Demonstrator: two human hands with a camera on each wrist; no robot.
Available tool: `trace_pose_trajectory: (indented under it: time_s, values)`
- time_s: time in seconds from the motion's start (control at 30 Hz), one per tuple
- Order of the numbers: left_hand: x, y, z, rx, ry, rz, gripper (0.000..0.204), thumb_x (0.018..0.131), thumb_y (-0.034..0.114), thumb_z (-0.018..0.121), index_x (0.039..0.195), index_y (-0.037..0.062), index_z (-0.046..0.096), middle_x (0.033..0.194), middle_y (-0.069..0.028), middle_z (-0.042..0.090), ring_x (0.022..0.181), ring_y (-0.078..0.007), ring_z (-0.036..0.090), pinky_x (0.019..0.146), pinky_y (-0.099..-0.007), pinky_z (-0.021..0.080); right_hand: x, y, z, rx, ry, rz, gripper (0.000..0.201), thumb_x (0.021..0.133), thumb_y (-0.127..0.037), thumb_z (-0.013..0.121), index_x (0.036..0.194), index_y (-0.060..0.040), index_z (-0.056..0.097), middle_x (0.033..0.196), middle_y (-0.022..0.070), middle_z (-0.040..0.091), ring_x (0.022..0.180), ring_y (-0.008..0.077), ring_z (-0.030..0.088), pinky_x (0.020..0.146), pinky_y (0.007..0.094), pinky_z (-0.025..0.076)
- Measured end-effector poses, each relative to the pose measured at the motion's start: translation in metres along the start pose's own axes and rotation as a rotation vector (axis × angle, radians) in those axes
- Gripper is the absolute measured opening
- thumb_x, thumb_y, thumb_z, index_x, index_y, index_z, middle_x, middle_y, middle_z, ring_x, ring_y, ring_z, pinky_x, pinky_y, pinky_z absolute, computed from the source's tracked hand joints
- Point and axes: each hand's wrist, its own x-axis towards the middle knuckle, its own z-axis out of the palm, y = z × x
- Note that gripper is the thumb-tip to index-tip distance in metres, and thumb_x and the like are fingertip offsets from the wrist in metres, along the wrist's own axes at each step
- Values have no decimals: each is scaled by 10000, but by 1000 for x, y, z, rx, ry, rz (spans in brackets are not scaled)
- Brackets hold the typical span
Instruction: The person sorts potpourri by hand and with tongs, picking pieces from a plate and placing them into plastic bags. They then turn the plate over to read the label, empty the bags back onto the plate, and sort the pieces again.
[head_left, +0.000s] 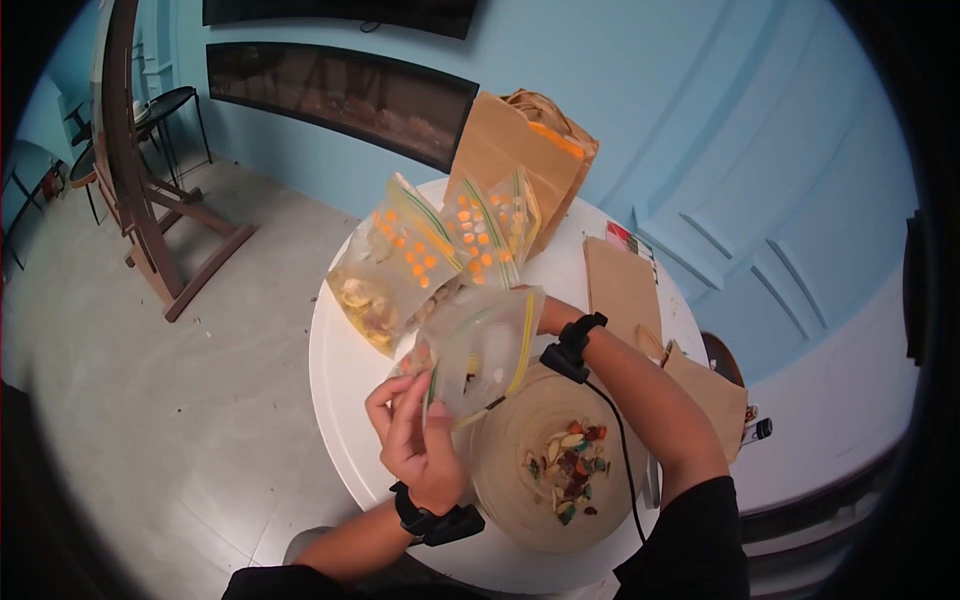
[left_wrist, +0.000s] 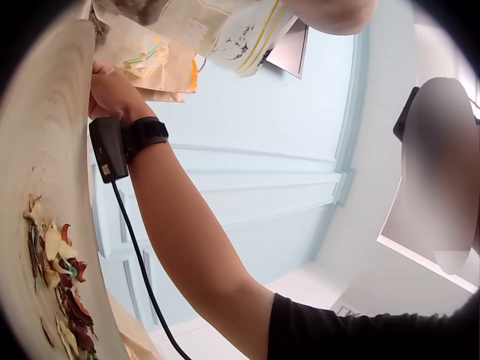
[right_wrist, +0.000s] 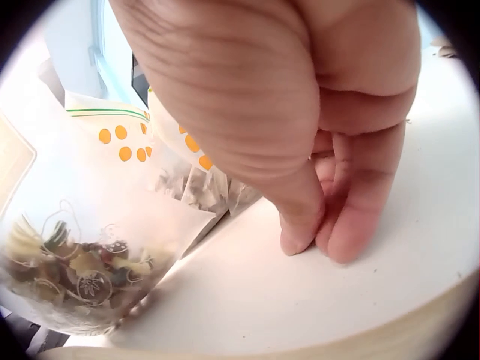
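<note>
In the head view, my left hand (head_left: 425,450) pinches the edge of a clear zip bag (head_left: 492,350); the left wrist view shows this bag (left_wrist: 251,37) beside part of the hand (left_wrist: 334,11). My right hand (head_left: 557,316) reaches behind the bag, partly hidden. In the right wrist view, that hand (right_wrist: 311,244) has its thumb and fingertips close together at the white tabletop (right_wrist: 255,300); whether anything is between them cannot be told. Below both hands, a wide round bowl (head_left: 500,520) holds colourful dried pieces (head_left: 573,470), also visible in the left wrist view (left_wrist: 67,292).
Several filled zip bags with orange dots (head_left: 400,250) stand at the table's back left, before a brown paper bag (head_left: 510,150). Flat brown paper (head_left: 622,285) and another paper bag (head_left: 705,395) lie at the right. A cable (head_left: 625,450) hangs from the right wrist camera.
</note>
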Motion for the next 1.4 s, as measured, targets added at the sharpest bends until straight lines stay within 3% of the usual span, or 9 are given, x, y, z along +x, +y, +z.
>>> trace_pose_trajectory:
  time_s: [0.1, 0.2, 0.5, 0.73, 1.03, 1.1, 1.2, 1.3, 1.4]
  values:
    - [-1, 2, -2, -85, 106, -46, 301, 941, -10, 526, 1199, -90, 659, 1278, -99, 481, 1070, -164, 549, 920, -283, 469, -7, -16, -3, 109, 31, 238, 141, 875, -54, 685, 959, 56, 713, 803, 116, 715, 674, 154, 711, 604, 284, 567]
    - [-1, -2, -2, -48, 49, -22, 301, 931, -28, 537, 1201, -71, 663, 1274, -100, 482, 1089, -161, 544, 920, -278, 461, -19, -26, -11, -33, 73, 171, 135, 875, -71, 688, 923, 51, 718, 773, 106, 715, 658, 146, 700, 600, 275, 562]
    - [3, 3, 3, 126, -301, 51, 279, 884, -130, 579, 1064, -12, 757, 1207, -136, 624, 815, -130, 536, 753, -245, 462, -15, -85, -86, 453, 739, 176, 207, 920, -115, 688, 1012, 70, 699, 855, 98, 710, 708, 128, 681, 610, 260, 562]
    - [2, -1, 1, 165, -350, 82, 264, 889, -116, 583, 1050, -8, 761, 1215, -155, 670, 838, -132, 576, 754, -241, 472, -37, -85, -76, 326, 717, 239, 259, 984, -149, 625, 1129, 54, 690, 917, 80, 709, 746, 138, 691, 615, 255, 560]
    - [3, -4, 2, 264, -528, 63, 265, 864, -33, 586, 1037, 27, 777, 1220, -206, 697, 971, -285, 660, 886, -345, 500, -229, -86, 8, -317, 504, 296, 290, 961, -259, 672, 1030, 17, 725, 766, 147, 723, 697, 254, 703, 661, 369, 546]
    - [3, -5, 3, 264, -573, 73, 269, 860, -31, 586, 1037, 32, 778, 1205, -209, 700, 979, -291, 663, 891, -348, 501, -258, -118, 35, -291, 287, 413, 578, 906, -426, 731, 1286, -1, 634, 1159, 237, 691, 990, 347, 700, 863, 391, 550]
    - [1, -5, 3, 283, -605, 145, 274, 850, -26, 591, 1038, 38, 779, 1173, -214, 703, 951, -298, 663, 867, -353, 511, -286, -118, 74, -703, 157, 151, 884, 857, -557, 736, 1488, -20, 428, 1469, 298, 460, 1286, 420, 535, 1039, 463, 463]
    - [-2, -5, 3, 265, -626, 161, 274, 847, -13, 597, 1041, 46, 781, 1143, -217, 705, 916, -302, 658, 841, -354, 518, -295, -105, 99, -692, 117, 202, 1061, 818, -659, 712, 1553, -25, 284, 1560, 312, 300, 1416, 486, 350, 1128, 520, 362]
    - [-4, -8, 4, 224, -636, 160, 274, 847, 3, 602, 1049, 53, 780, 1127, -216, 705, 890, -304, 652, 819, -357, 522, -282, -104, 97, -764, 169, 143, 979, 865, -662, 653, 1546, -47, 309, 1523, 310, 345, 1372, 490, 398, 1094, 539, 389]
